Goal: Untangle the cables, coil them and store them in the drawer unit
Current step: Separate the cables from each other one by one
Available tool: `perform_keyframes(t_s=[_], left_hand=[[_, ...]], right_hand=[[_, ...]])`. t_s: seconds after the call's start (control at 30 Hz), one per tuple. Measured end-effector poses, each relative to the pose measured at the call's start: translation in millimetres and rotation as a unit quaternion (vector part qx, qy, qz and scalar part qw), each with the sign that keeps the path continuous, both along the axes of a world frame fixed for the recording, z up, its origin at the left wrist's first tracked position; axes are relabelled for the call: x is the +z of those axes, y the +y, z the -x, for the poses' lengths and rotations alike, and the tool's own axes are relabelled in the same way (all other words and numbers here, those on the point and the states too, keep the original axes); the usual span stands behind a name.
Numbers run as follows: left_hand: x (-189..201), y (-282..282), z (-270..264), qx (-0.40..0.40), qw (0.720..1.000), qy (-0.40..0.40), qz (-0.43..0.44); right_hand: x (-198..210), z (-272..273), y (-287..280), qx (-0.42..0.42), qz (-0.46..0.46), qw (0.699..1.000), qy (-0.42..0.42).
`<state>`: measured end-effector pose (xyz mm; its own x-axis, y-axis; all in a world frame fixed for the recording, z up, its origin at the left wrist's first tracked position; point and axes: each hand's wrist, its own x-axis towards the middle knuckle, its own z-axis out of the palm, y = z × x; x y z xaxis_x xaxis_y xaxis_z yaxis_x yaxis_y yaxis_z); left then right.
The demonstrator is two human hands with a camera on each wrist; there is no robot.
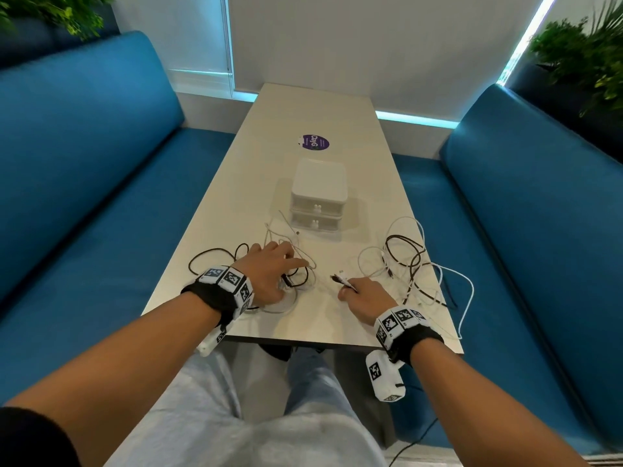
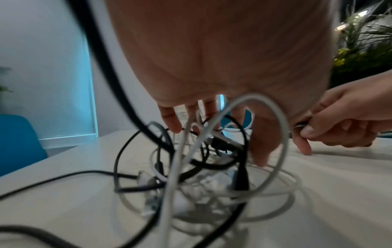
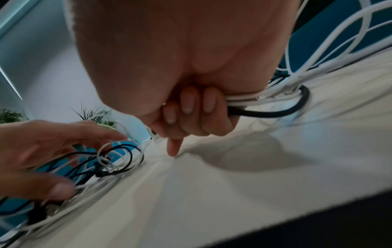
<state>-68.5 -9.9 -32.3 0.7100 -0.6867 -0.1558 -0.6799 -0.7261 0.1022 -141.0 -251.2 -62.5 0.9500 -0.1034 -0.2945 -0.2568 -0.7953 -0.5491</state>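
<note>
A white two-drawer unit (image 1: 318, 187) stands mid-table with both drawers closed. In front of it lie two tangles of black and white cables: a left tangle (image 1: 296, 281) and a right tangle (image 1: 409, 264). My left hand (image 1: 286, 266) rests on the left tangle (image 2: 191, 167) with fingers spread and straight. My right hand (image 1: 360, 293) has its fingers curled round several cable strands (image 3: 244, 99), white ones and a black one (image 3: 267, 115), that run to the right tangle. Plug ends (image 1: 340, 278) stick out of the fist. Its index finger (image 3: 172, 149) points down to the tabletop.
Beyond the unit, a round purple sticker (image 1: 315, 142) lies on the beige table (image 1: 303, 106). Blue benches flank it on the left (image 1: 84, 197) and right (image 1: 539, 230). A white cable loop (image 1: 469, 298) hangs over the table's right edge. Plants stand in both far corners.
</note>
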Motion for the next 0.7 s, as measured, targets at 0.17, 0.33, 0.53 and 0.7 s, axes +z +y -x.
perform_keyframes(t_s=[0.17,0.33,0.53,0.7], left_hand=[[-9.6,-1.3,-4.1,0.060,0.996,0.014,0.062],[-8.1,-8.4,-9.2,0.109,0.983,0.011,0.147],[-21.2,-6.5,-4.4,0.081,0.995,-0.053,0.017],[-20.6,-13.6,-2.9,0.065,0.987,-0.145,-0.019]], right_hand=[[2.0,4.6,8.6,0.022,-0.010,1.000,0.002],[3.4,3.8,12.9,0.030,-0.028,0.999,-0.026],[-1.0,4.6,16.2,0.045,-0.032,0.997,-0.054],[-2.9,4.8,16.0,0.055,-0.039,0.995,-0.067]])
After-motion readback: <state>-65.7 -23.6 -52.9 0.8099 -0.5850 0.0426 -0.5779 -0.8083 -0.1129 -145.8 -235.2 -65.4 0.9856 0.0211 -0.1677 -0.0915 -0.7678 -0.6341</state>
